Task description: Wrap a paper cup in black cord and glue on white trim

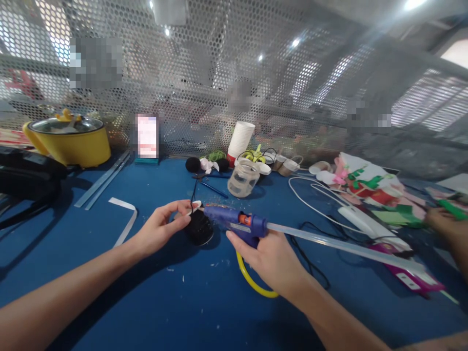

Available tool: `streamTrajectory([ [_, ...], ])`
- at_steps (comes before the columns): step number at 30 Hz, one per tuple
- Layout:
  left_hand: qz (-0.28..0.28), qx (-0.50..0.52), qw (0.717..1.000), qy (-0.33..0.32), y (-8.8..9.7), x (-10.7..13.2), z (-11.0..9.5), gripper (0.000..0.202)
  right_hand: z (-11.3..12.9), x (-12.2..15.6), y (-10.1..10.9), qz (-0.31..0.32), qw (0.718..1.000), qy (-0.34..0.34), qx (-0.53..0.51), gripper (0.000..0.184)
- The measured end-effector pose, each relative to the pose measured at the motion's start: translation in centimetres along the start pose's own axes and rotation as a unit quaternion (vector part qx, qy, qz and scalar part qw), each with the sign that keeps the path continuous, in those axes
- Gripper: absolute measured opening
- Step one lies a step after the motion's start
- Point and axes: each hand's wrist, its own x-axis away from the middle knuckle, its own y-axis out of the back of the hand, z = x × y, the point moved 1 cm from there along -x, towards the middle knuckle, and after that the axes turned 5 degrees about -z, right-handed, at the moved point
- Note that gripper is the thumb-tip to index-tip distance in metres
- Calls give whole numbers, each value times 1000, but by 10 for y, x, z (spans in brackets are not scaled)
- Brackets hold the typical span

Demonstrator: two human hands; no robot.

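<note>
My right hand (272, 258) is wrapped round the grip of a blue glue gun (234, 222). A long clear glue stick (329, 243) runs out of the back of the gun. Its nozzle points left, at the top of a black round object (200, 229) on the table. My left hand (168, 222) has its fingertips closed on a small white piece (195, 206) at the top of that black object. A thin black cord rises there. Whether the nozzle touches the white piece, I cannot tell.
Behind stand a clear plastic jar (243, 179), stacked paper cups (241, 139) and black balls (192, 165). Left are a yellow pot (73, 144), a phone (146, 136) and glue sticks (104, 181). At right lie a power strip (405, 278), cables and another person's hand (448, 226).
</note>
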Motion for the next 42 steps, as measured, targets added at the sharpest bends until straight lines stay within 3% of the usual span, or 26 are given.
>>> streamTrajectory([
  [5,4,2,1000,-8,1,-1,2,23,5,-2,6,-13,1000,-3,-14,27],
  [12,20,5,1000,-11,5,-4,6,18,9,0,7,64,995,-45,-54,25],
  [30,42,49,998,-10,7,-4,6,15,8,-5,9,61,989,-73,-109,26],
  [36,42,45,998,-9,6,-5,5,15,12,-2,8,99,980,-105,-137,27],
  [42,35,48,998,-3,6,-5,5,16,10,-5,8,76,982,-102,-142,26],
])
